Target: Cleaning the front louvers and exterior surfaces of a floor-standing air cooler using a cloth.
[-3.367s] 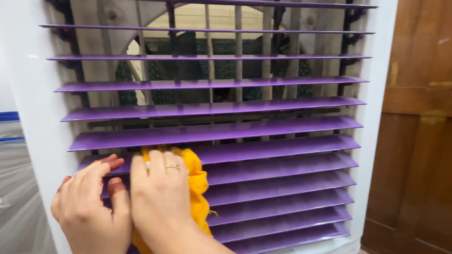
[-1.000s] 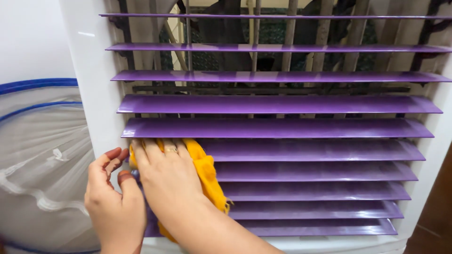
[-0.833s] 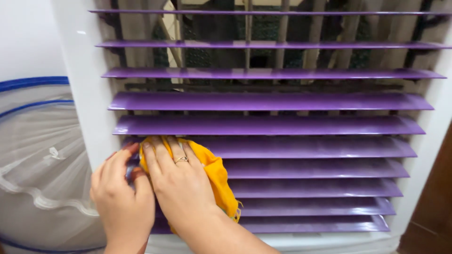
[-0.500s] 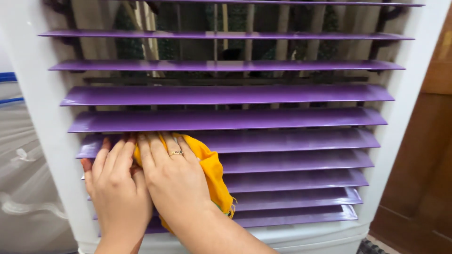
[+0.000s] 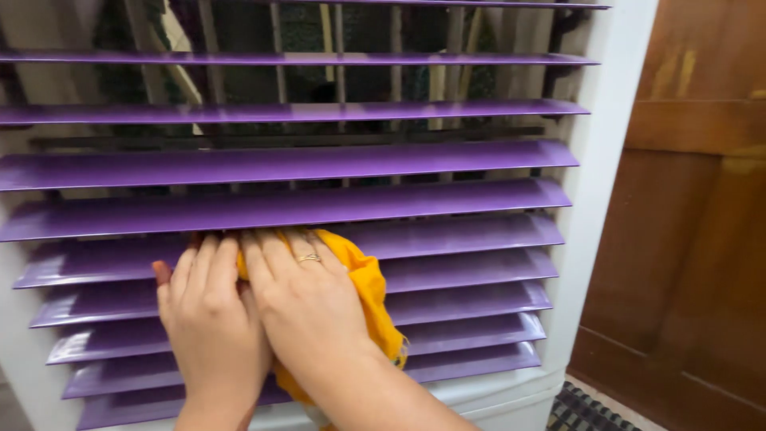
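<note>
Landmark: white cooler housing [image 5: 610, 199] with a front grille of purple louvre slats [image 5: 319, 164]; every place below is given relative to this grille.

Left hand: left hand [image 5: 211, 319] lies flat on the lower-left part of the grille, fingers together and pointing up, fingertips under the edge of one slat. Grip: released, palm pressed to the slats, nothing clasped.

Right hand: right hand [image 5: 307, 303] sits just beside the left hand, toward the grille's centre, touching it along the index finger. A ring [image 5: 309, 258] shows on one finger. Grip: fingers extended, pressing down on the cloth rather than clenched around it.

Cloth: yellow cloth [image 5: 371, 299] is against the lower slats of the grille, mostly covered by the right hand; a fold sticks out on the hand's right side and a frayed edge hangs down toward the bottom slats.

Slats: glossy, tilted, running the full width of the grille; the upper ones are spaced wider, with dark vertical bars visible behind them.

Surroundings: wooden door [image 5: 702, 207] to the right of the housing; a dark woven mat [image 5: 586, 409] at the housing's lower right corner.
</note>
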